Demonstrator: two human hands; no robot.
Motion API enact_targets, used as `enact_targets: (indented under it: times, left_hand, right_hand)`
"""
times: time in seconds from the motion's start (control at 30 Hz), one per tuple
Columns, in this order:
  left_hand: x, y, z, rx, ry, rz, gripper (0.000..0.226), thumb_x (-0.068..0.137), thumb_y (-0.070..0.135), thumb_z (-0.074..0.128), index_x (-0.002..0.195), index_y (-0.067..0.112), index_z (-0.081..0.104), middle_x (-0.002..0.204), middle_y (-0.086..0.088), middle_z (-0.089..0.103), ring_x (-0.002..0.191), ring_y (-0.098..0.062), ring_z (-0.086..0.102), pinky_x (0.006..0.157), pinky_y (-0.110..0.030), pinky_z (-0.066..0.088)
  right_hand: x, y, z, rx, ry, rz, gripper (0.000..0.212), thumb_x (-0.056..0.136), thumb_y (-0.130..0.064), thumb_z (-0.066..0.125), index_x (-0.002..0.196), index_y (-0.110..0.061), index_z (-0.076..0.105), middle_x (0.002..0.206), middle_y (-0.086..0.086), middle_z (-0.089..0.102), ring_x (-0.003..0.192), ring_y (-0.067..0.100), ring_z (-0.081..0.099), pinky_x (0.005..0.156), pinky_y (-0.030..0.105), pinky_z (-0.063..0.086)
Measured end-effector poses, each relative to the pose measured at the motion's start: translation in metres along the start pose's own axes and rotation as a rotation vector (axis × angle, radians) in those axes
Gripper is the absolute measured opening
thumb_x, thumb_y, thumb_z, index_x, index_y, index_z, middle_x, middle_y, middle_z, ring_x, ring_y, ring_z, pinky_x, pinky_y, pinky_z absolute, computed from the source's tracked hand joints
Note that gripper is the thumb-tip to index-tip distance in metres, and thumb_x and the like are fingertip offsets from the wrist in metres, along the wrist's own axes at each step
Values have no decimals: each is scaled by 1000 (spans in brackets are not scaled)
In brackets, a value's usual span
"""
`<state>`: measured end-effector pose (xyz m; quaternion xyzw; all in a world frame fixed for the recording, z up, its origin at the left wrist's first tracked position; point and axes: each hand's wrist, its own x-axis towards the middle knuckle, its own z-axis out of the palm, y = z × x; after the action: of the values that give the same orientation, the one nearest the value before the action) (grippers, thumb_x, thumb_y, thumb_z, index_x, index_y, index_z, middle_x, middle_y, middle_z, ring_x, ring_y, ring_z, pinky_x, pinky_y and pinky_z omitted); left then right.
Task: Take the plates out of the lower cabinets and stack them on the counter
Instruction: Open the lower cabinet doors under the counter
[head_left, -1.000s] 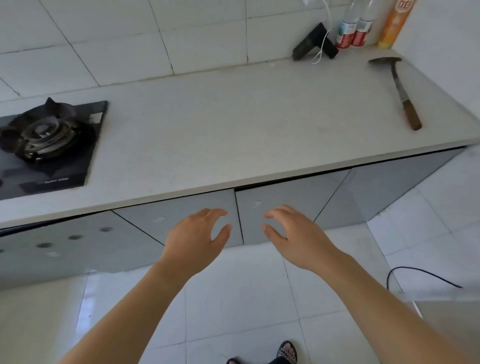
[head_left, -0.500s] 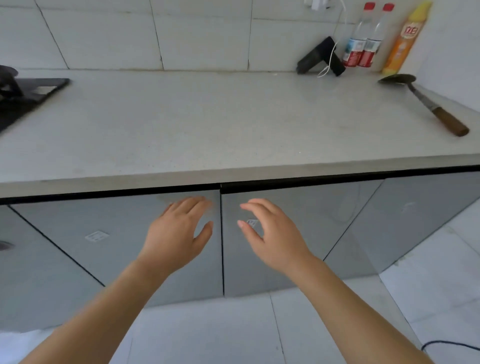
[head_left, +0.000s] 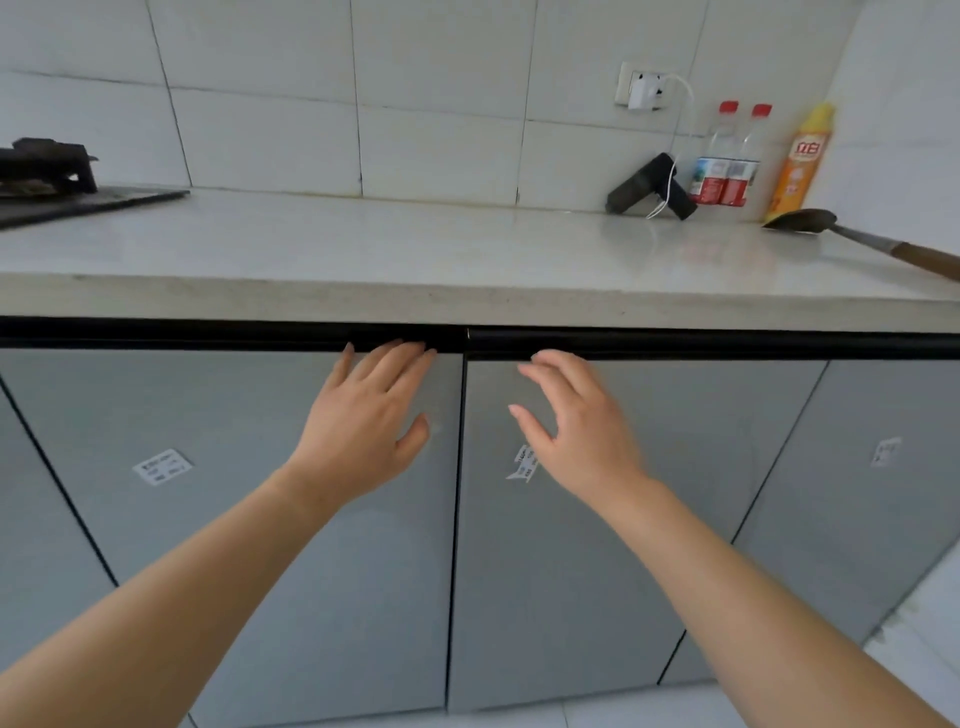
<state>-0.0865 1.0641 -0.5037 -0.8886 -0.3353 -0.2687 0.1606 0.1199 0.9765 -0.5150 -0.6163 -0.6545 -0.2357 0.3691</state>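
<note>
Left hand (head_left: 363, 431) — grip wide, fingers straight and spread, holding nothing; fingertips reach the black rail (head_left: 208, 332) along the top of the left door (head_left: 234, 545).
Right hand (head_left: 576, 431) — grip wide, fingers loosely bent, holding nothing; it is over the upper part of the right door (head_left: 561, 597), fingertips just below the rail.
Both grey doors are closed and meet edge to edge between the hands; each has a white sticker (head_left: 162, 466).
Plates: hidden, none in sight.
Bench (head_left: 415, 249): pale top, directly above the doors.
On it: stove (head_left: 47, 171) at far left; black gadget (head_left: 649, 187), two clear bottles (head_left: 727, 156) and yellow bottle (head_left: 800, 161) by the wall at right; spatula (head_left: 857, 234) near the right edge.
</note>
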Motion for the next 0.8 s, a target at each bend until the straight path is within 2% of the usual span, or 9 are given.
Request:
enact_targets:
  times: [0.13, 0.3, 0.5, 0.63, 0.7, 0.8]
  left_hand:
    - [2, -2, 8, -40, 53, -17, 58, 82, 38, 37, 135, 13, 44, 133, -3, 52, 125, -18, 37, 108, -54, 27]
    - [2, 5, 16, -92, 109, -52, 59, 83, 39, 37, 135, 13, 45, 131, -2, 53, 127, -20, 38, 110, -56, 20]
    - [2, 5, 13, -107, 113, -47, 60, 83, 40, 37, 136, 14, 44, 131, -1, 52, 127, -19, 36, 111, -55, 20]
    - [2, 3, 9, -137, 83, -57, 63, 81, 44, 35, 136, 16, 44, 133, 0, 51, 128, -20, 38, 113, -52, 18]
    - [3, 3, 2, -191, 58, -77, 66, 79, 48, 32, 137, 19, 44, 135, 2, 49, 129, -20, 39, 114, -48, 14]
    - [2, 5, -6, -323, 31, -113, 61, 82, 45, 38, 138, 21, 42, 142, 2, 43, 133, -19, 36, 115, -46, 11]
  right_hand:
    - [-1, 18, -3, -64, 39, 54, 40, 82, -25, 64, 116, -4, 60, 116, 13, 59, 110, 27, 53, 95, 39, 46]
    - [-3, 29, 2, -115, 29, 75, 52, 77, -23, 74, 121, -1, 56, 117, 18, 56, 108, 37, 53, 95, 50, 45]
    - [-3, 32, 7, -118, 68, 72, 58, 70, -22, 79, 121, -4, 56, 114, 17, 56, 107, 26, 42, 93, 53, 46]
    - [-5, 30, 10, -75, 98, 96, 58, 69, -19, 81, 120, -6, 57, 112, 14, 56, 105, 29, 49, 89, 46, 49]
    - [-6, 27, 9, -46, 111, 116, 57, 70, -18, 80, 121, -7, 57, 114, 13, 55, 108, 22, 45, 86, 39, 50]
    - [-11, 25, 7, -29, 123, 115, 57, 70, -18, 79, 121, -8, 57, 114, 13, 54, 108, 18, 42, 84, 36, 49]
